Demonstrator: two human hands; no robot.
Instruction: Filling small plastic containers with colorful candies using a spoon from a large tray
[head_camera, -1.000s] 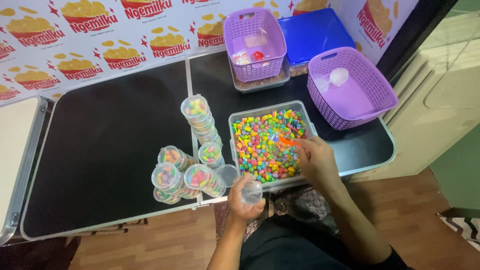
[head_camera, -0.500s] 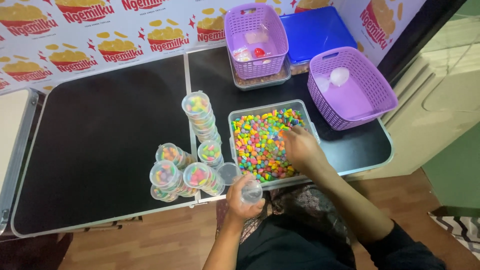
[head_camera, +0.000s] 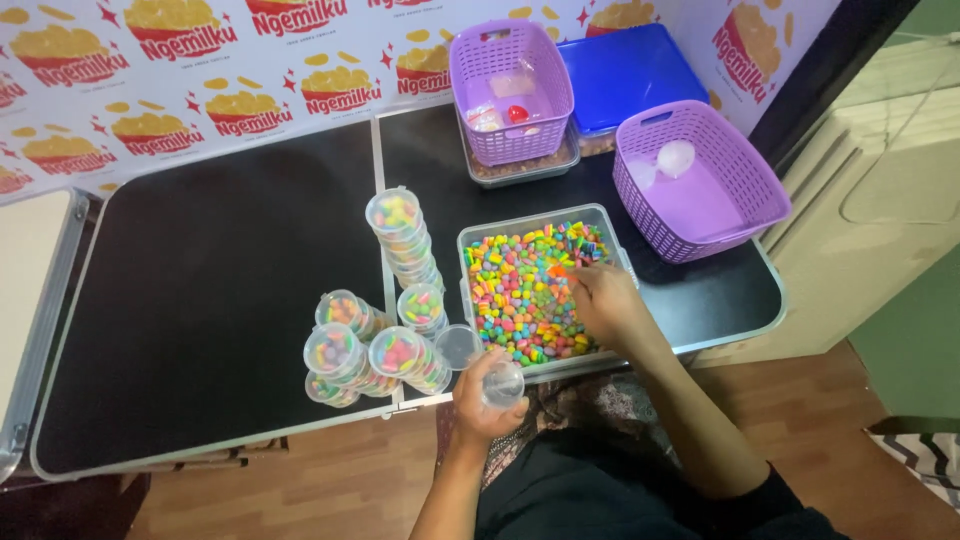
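black folding table (head_camera: 200, 300) fills most of the view, with a wooden floor (head_camera: 300, 490) below it and a printed banner (head_camera: 200, 60) of popcorn pictures standing along its far edge. at the back right sits a blue lidded box (head_camera: 625, 75), and just beside it a purple basket (head_camera: 510, 90) rests on a tray, with a small red thing and some wrappers inside. a second purple basket (head_camera: 735, 195) stands near the right edge and holds a pale round thing.

a clear plastic tub (head_camera: 530, 285) sits at the near edge of the table, full of small candies (head_camera: 510, 300) in many colours. the right hand (head_camera: 605, 300) reaches down into the tub, its fingers bent together among the candies with something orange at the fingertips; whether it grips any candy i cannot tell.

left of the tub, filled cups (head_camera: 375, 345) with lids lie stacked in rows on the table, touching one another, and one taller stack (head_camera: 400, 235) leans toward the back. an open cup (head_camera: 458, 345) lies between the stacks and the tub.

the left hand (head_camera: 485, 400) is held just off the near edge of the table, below the tub, its fingers wrapped around a small clear cup (head_camera: 503, 382) that stands upright in the grip.
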